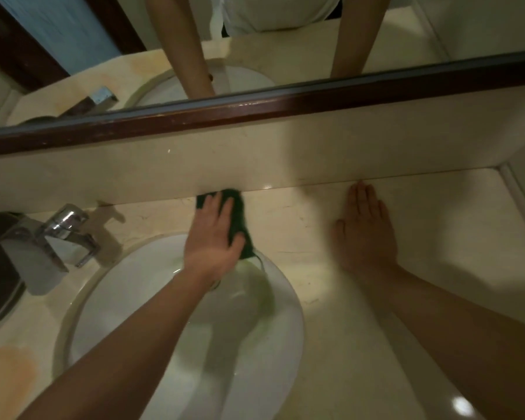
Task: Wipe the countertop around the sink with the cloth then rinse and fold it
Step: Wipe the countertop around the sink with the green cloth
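left hand (214, 234) pressing cloth (241, 218), right hand (365, 231) flat

The left forearm (128, 344) and right forearm (455, 304) are bare; above the dark wooden mirror frame (255, 107), the reflection shows a plain white top (273, 10).

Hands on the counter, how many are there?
2. The left hand presses the dark cloth at the rim of the sink; the right hand lies flat on the counter. The mirror shows only arms.
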The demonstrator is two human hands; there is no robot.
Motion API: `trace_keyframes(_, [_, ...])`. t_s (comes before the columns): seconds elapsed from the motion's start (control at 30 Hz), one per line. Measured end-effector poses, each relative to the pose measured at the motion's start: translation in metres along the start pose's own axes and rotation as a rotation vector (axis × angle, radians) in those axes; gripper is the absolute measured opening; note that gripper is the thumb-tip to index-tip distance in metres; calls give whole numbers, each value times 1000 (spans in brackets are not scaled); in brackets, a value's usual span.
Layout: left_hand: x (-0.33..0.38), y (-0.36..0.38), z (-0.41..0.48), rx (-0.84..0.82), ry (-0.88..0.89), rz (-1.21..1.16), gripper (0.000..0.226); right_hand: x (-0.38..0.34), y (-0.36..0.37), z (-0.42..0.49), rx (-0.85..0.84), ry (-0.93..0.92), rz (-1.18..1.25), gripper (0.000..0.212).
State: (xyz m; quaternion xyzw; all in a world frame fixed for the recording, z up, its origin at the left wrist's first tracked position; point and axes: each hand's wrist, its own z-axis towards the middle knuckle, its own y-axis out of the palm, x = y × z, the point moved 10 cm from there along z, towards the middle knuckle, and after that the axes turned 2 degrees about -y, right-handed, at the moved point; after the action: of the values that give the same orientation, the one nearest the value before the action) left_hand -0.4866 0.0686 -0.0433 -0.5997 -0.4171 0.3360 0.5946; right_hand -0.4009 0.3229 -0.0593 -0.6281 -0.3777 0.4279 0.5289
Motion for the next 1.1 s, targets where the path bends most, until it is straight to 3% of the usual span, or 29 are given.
trace_keyframes(0.17, [5, 4, 2, 27, -215, -49, 78, 0, -1, -1, -4, 3, -4, 80])
trace_keyframes(0.3, [20, 7, 7, 1, -224, -6, 80, -1, -2, 0, 16, 14, 1, 77])
trace_keyframes(0.5, [114, 17, 15, -78, 54, 27, 79, 2, 1, 0, 3, 8, 48, 74])
trace_keyframes(0.63, [156, 18, 18, -117, 233, 17, 79, 13, -12, 0, -33, -90, 269, 71])
trace_keyframes(0.77, [199, 20, -4, -99, 424, -26, 79, 50, -27, -29, 83, -130, 251, 73])
trace_keyframes(0.93, [257, 31, -83, -161, 681, 76, 79, 82, -32, -65, 133, 25, 541, 59])
trace_keyframes(1.1, [293, 45, -184, -204, 893, 97, 75, 86, -22, -95, -54, 43, 748, 46])
